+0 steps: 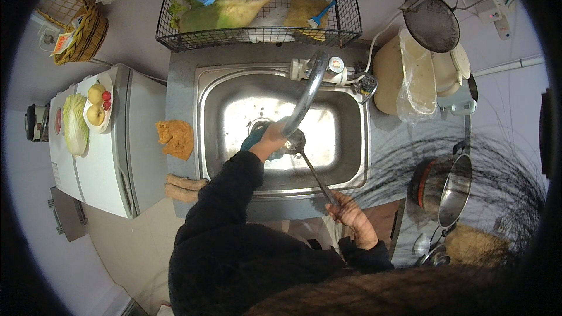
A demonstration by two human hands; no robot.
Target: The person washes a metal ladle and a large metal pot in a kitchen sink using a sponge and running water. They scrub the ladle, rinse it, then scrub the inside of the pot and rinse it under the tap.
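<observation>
Over the stainless steel sink (pixel 347 140), my right hand (pixel 351 215) grips the handle of a metal ladle (pixel 314 169), whose round bowl lies under the faucet's spout. My left hand (pixel 272 138) is beside that bowl, partly hidden by the curved chrome faucet (pixel 307 96). A dark teal cloth (pixel 252 140) shows under and around my left hand; whether the fingers are closed on it or on the ladle's edge I cannot tell. The sink's drain (pixel 259 125) is partly covered by the cloth and hand.
A wire basket (pixel 263 37) with large radishes stands behind the sink. An orange cloth (pixel 175 138) and two brown root pieces (pixel 182 188) lie left. A beige container (pixel 388 79) stands right of the faucet, a steel pot (pixel 454 191) further right. A strainer (pixel 432 24) hangs above.
</observation>
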